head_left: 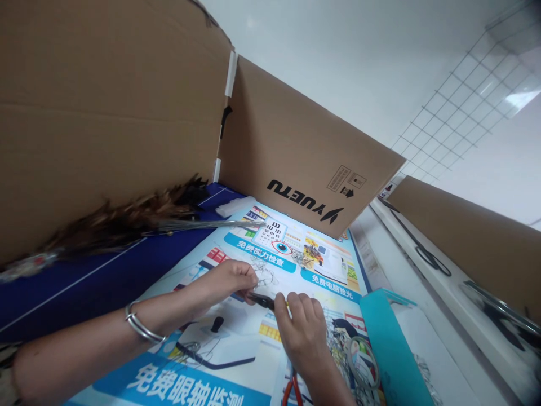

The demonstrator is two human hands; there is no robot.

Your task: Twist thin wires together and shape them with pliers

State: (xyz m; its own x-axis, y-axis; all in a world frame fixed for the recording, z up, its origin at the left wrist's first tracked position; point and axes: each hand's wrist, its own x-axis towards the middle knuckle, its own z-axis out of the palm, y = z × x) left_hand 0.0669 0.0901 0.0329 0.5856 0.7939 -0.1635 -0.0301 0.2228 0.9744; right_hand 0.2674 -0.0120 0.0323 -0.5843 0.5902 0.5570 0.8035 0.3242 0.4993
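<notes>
My right hand is closed around a pair of pliers, whose dark jaws point left. My left hand is pinched at the tips of those jaws. Whatever sits between its fingers is too small to make out. Just beyond the left fingertips lie thin wire loops on the printed poster. Below my right wrist, red-handled pliers are partly in view. To the right of that wrist is a heap of coiled wire.
Cardboard panels stand at the back and left. Brown feathers lie along the left panel on blue cloth. A teal box is at the right, before a white ledge with scissors. Small wire bundles rest on the poster.
</notes>
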